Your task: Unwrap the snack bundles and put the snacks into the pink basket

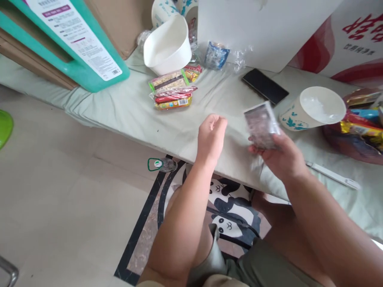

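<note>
In my right hand [281, 153] is a small flat packet [260, 121] in clear, shiny wrapping, with brownish-pink contents blurred by motion. My fingers and thumb grip its lower end, just above the cloth-covered surface [227, 99]. To the left, my left hand [212, 137] is curled closed near the front edge; whatever its fingers might hold is hidden. Beyond it lies a small group of wrapped snacks [172, 93], red, yellow and green. Nearest the packet are a black phone [265, 85] and a paper cup [295, 115] with clear plastic inside.
A white tub [167, 48] and a blue wrapper [216, 56] sit at the back. A teal jug [119, 75] stands left. On the right are a bowl of snacks [347, 145] and a white strip-like tool [333, 174]. Below, a bottle [168, 164] stands by a panda mat [233, 215].
</note>
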A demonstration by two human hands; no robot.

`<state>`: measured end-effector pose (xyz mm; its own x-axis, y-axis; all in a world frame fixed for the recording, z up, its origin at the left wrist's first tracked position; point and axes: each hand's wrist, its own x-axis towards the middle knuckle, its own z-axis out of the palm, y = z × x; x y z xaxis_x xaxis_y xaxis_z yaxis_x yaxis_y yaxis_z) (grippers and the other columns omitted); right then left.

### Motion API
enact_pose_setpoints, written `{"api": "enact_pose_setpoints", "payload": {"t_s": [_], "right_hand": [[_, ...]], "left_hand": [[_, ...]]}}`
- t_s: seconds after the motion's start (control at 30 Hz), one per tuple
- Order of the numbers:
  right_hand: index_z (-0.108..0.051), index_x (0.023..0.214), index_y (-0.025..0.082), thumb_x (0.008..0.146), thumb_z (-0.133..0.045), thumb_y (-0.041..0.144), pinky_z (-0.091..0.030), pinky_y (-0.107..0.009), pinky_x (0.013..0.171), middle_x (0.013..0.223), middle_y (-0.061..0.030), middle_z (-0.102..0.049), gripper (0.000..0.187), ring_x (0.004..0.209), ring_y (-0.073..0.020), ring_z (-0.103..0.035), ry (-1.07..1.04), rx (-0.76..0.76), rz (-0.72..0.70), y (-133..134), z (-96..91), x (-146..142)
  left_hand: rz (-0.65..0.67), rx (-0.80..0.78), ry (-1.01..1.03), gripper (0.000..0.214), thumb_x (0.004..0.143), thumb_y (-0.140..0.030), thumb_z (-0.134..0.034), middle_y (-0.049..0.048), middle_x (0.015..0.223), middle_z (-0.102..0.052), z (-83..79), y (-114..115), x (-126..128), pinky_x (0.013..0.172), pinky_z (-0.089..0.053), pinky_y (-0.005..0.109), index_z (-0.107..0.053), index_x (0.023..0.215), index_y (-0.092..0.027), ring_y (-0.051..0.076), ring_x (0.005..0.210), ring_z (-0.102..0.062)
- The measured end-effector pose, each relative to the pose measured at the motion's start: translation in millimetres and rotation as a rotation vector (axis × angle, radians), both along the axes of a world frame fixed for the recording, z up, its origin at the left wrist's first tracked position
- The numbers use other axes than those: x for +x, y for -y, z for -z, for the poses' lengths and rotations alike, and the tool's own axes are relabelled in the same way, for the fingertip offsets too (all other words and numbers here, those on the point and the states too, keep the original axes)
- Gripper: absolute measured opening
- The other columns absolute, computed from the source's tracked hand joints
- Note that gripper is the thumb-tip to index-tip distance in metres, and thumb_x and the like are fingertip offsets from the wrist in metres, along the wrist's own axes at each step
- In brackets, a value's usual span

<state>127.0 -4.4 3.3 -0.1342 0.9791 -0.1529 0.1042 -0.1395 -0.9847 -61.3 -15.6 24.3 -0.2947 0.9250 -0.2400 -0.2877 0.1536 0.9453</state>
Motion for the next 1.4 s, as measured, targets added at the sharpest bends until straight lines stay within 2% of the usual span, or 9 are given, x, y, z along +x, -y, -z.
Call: {"api": "enact_pose_setpoints", "payload": {"t_s": [0.13,0.2,0.33,0.43,0.53,0.73,0.87,1.1,1.4], "right_hand": [[-0.067,0.103,0.026,0.086,-0.053,0.068,-0.059,-0.043,0.064,0.101,-0.0101,-0.074,0.048,0.086,-0.0285,-0.071,-0.291,-0.16,0.064,31.1,8.9,22.8],[-0.067,0.1,0.026,0.088,-0.052,0.071,-0.058,-0.042,0.064,0.093,-0.0084,-0.073,0.049,0.08,-0.0267,-0.069,-0.252,-0.148,0.013,35.5,12.3,33.2],[-0.067,0.095,0.027,0.095,-0.054,0.059,-0.057,-0.04,0.071,0.077,-0.0037,-0.069,0.035,0.072,-0.0225,-0.066,0.079,0.031,0.06,37.7,9.3,72.6],[-0.068,0.097,0.025,0.09,-0.062,0.036,-0.055,-0.04,0.077,0.082,-0.0045,-0.072,0.014,0.078,-0.0234,-0.068,0.454,0.237,0.2,41.7,3.2,112.9],[-0.069,0.099,0.026,0.083,-0.062,0.024,-0.053,-0.047,0.086,0.095,-0.009,-0.074,0.017,0.092,-0.029,-0.068,0.769,0.413,0.259,48.2,5.9,152.1],[-0.072,0.106,0.024,0.088,-0.063,0.041,-0.045,-0.055,0.089,0.113,-0.0158,-0.071,0.026,0.109,-0.0405,-0.061,1.08,0.296,0.226,59.8,26.5,202.2],[-0.068,0.099,0.023,0.093,-0.057,0.043,-0.047,-0.045,0.078,0.094,-0.0121,-0.071,0.023,0.088,-0.0306,-0.064,0.9,0.259,0.262,62.2,14.6,203.5],[-0.058,0.097,0.022,0.095,-0.054,0.053,-0.036,-0.026,0.045,0.06,0.0048,-0.055,0.031,0.045,-0.0114,-0.047,0.024,-0.07,0.137,72.0,-19.8,155.9],[-0.064,0.077,0.019,0.089,-0.061,0.057,-0.038,-0.024,0.044,0.06,0.002,-0.055,0.041,0.046,-0.009,-0.048,0.048,-0.176,0.116,60.4,-21.0,126.0]], "left_hand": [[0.515,0.004,0.105,0.025,0.087,-0.041,-0.076,0.0091,0.102,-0.073,7.8,1.9,37.9,0.095,-0.054,0.041,-0.069,0.098,-0.019,0.026,0.1,-0.07],[0.631,-0.002,0.195,0.035,0.083,-0.042,-0.082,0.0091,0.103,-0.075,13.2,1.7,59.7,0.09,-0.057,0.042,-0.068,0.107,-0.021,0.027,0.096,-0.072],[0.535,0.031,0.253,0.045,0.077,-0.04,-0.087,0.0076,0.112,-0.077,20.9,-3.8,94.5,0.092,-0.06,0.041,-0.068,0.114,-0.023,0.027,0.104,-0.073],[0.474,0.012,0.222,0.048,0.075,-0.039,-0.089,0.0075,0.116,-0.077,23.1,-10.4,112.5,0.094,-0.06,0.04,-0.068,0.116,-0.023,0.027,0.11,-0.073],[0.501,-0.016,0.218,0.052,0.072,-0.036,-0.091,0.0075,0.12,-0.076,25.3,-15.3,128.1,0.099,-0.059,0.041,-0.067,0.117,-0.025,0.028,0.117,-0.071],[0.558,-0.036,0.249,0.043,0.082,-0.049,-0.083,0.007,0.122,-0.074,33.7,-18.9,151.5,0.097,-0.06,0.043,-0.067,0.116,-0.028,0.028,0.117,-0.072],[0.531,0.008,0.218,0.044,0.08,-0.048,-0.086,0.0065,0.128,-0.073,37.2,-19.1,155.2,0.099,-0.059,0.041,-0.068,0.115,-0.029,0.027,0.123,-0.069],[0.551,0.066,0.151,0.042,0.087,-0.052,-0.079,0.0048,0.127,-0.075,41.9,-11.4,154.8,0.111,-0.052,0.038,-0.069,0.122,-0.029,0.024,0.126,-0.067],[0.599,0.114,0.111,0.039,0.089,-0.054,-0.076,0.0049,0.119,-0.077,43.5,-2.3,148.0,0.107,-0.054,0.037,-0.071,0.119,-0.029,0.023,0.116,-0.071]]}}
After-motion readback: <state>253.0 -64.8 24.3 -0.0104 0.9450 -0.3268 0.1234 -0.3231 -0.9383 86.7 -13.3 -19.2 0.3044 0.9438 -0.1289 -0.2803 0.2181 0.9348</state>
